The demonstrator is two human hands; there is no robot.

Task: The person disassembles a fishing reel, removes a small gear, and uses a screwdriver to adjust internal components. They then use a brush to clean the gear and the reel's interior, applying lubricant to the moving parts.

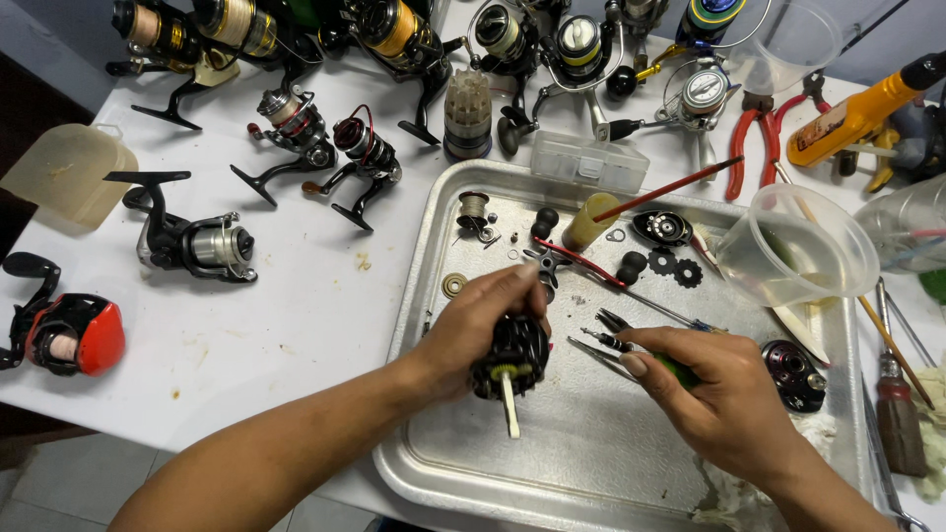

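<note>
Two hands over the metal tray (pixel 591 473) — left hand (pixel 473 330) clenched around a black reel body (pixel 512 360), right hand (pixel 724 394) gripping green-handled pliers (pixel 616 345). Best done slowly: reel steady above tray, tips square — loose gears (pixel 675 268) close by.

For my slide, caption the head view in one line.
Left hand holds a black reel body over a metal tray; right hand holds pliers.

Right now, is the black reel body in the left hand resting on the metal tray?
No, the left hand holds the black reel body lifted above the metal tray.
</note>
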